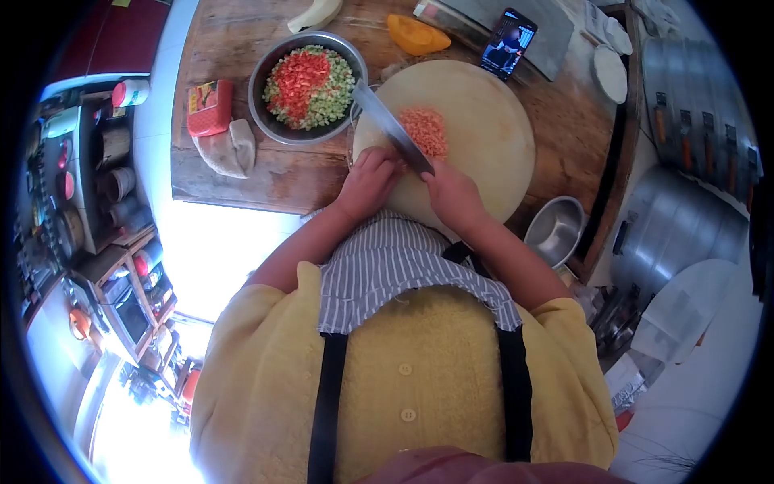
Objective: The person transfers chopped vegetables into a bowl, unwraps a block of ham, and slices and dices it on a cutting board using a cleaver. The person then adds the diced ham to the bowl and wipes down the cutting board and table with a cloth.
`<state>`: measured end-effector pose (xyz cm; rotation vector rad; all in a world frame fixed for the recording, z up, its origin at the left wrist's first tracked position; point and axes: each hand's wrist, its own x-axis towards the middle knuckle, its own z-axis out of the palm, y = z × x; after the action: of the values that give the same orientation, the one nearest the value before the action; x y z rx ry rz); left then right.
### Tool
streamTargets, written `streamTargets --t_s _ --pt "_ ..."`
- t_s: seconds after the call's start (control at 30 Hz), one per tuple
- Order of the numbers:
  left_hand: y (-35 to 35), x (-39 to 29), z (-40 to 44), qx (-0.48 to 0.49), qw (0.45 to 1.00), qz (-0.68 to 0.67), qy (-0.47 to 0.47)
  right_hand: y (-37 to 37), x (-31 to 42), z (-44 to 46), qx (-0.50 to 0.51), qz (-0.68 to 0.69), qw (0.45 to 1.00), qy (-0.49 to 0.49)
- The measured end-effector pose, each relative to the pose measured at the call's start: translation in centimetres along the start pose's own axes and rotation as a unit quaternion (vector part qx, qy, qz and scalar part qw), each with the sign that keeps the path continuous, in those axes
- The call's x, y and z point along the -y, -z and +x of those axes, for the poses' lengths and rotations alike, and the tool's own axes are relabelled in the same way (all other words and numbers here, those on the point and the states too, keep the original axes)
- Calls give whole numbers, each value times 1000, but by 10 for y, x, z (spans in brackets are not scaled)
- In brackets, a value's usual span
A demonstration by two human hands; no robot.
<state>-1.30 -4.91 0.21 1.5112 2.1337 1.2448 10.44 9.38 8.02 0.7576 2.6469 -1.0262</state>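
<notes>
My right hand [453, 192] is wrapped round the handle of a kitchen knife [387, 121], whose long blade points up and left over a round chopping board [492, 145]. Beside the blade, on its right, lies a small heap of finely diced orange food [425, 133], possibly carrot. My left hand [371, 179] rests at the board's near left edge, fingers curled close to the blade; whatever they hold is hidden. A metal bowl [256, 101] left of the board contains diced green pieces [326, 101] and diced red pieces [302, 77].
A phone [509, 44] with a lit screen lies beyond the board, near an orange chunk [418, 35] and a pale peeled piece [316, 14]. A red box [210, 108] and a cloth [228, 151] sit at left. An empty metal bowl [556, 230] is at right.
</notes>
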Motion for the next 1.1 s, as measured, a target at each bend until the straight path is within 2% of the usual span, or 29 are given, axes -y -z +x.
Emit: streamTargets --t_s 0.07,0.13,0.27,0.37,0.43,0.67,0.73,0.93,1.03,1.1 --pt "-4 1 1 4 1000 8 5 2 -2 1 -4 3 1000 0" --pt "-5 2 0 1 1000 9 1 1 0 2 9 -50 999 14" --pt "2 -3 1 -30 999 17 -19 -1 1 1 -20 -34 999 26" --pt "5 -4 2 -15 1000 12 -16 1 6 1 -16 -42 998 40" --pt "5 -2 3 -7 1000 16 -18 0 7 2 18 -65 997 25" --pt "1 1 2 4 1000 16 -5 5 7 1 -13 -20 1000 18" --pt "1 4 0 13 1000 19 2 11 15 -2 30 -61 998 13" --pt "0 1 2 5 1000 20 3 -4 9 9 53 -76 996 -6" --pt "1 0 3 -6 1000 26 -8 1 5 9 10 -10 1000 -19" --pt "1 0 3 -7 1000 28 -10 10 13 3 23 -35 999 -6"
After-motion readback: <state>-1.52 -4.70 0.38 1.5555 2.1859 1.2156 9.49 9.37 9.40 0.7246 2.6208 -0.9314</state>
